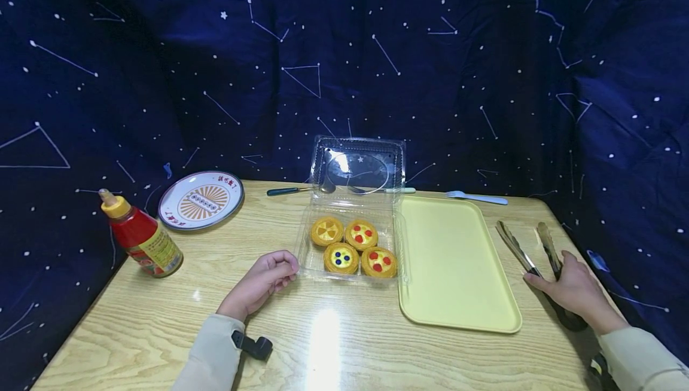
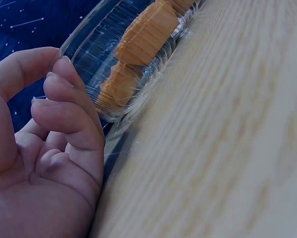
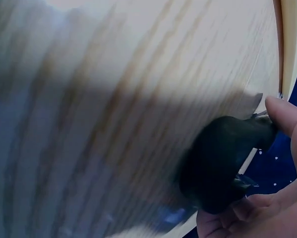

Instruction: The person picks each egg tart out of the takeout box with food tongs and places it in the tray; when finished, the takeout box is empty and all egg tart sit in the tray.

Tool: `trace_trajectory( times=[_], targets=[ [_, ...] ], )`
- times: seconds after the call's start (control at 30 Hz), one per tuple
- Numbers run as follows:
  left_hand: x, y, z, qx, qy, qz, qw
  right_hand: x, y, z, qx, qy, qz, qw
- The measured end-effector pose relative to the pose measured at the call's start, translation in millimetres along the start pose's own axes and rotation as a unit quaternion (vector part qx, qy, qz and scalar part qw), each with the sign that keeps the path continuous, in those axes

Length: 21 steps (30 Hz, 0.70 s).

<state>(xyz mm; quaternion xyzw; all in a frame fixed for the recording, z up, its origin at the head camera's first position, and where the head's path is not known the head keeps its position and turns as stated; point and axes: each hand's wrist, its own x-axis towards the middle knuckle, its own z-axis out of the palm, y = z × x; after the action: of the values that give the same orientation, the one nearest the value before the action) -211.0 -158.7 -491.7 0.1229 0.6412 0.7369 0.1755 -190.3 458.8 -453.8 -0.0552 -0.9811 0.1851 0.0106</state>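
Observation:
A clear plastic clamshell box (image 1: 308, 261) stands with its lid raised, mid-table. Several small tarts lie inside, including one with orange segments (image 1: 326, 232) and one with blue dots (image 1: 341, 258); others carry red pieces. My left hand (image 1: 264, 278) pinches the box's near left corner between thumb and forefinger, as the left wrist view shows, its other fingers curled. At the table's right side, my right hand (image 1: 577, 290) holds black-handled tongs (image 1: 519, 247) around the handles, their arms spread apart. In the right wrist view the dark tongs (image 3: 212, 166) look blurred.
Right of the box lies a yellow tray (image 1: 452, 259). A blue fork (image 1: 476, 198) and a dark-handled utensil (image 1: 285, 191) lie along the back edge. To the left are a tilted patterned plate (image 1: 201, 201) and a red squeeze bottle (image 1: 142, 235). A starry cloth (image 1: 344, 50) hangs behind.

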Motion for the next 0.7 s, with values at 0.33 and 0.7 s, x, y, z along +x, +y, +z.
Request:
trace_trajectory(
  times=[0.33,0.7],
  targets=[
    [1.4,-0.7,-0.5,0.001,-0.005,0.008,1.0,-2.2,-5,-5,-0.024,-0.035,0.038,0.9984],
    [0.3,-1.3,-1.5,0.002,-0.005,0.007,1.0,-6.9,-9,-12,0.021,0.049,0.042,0.9977]
  ],
)
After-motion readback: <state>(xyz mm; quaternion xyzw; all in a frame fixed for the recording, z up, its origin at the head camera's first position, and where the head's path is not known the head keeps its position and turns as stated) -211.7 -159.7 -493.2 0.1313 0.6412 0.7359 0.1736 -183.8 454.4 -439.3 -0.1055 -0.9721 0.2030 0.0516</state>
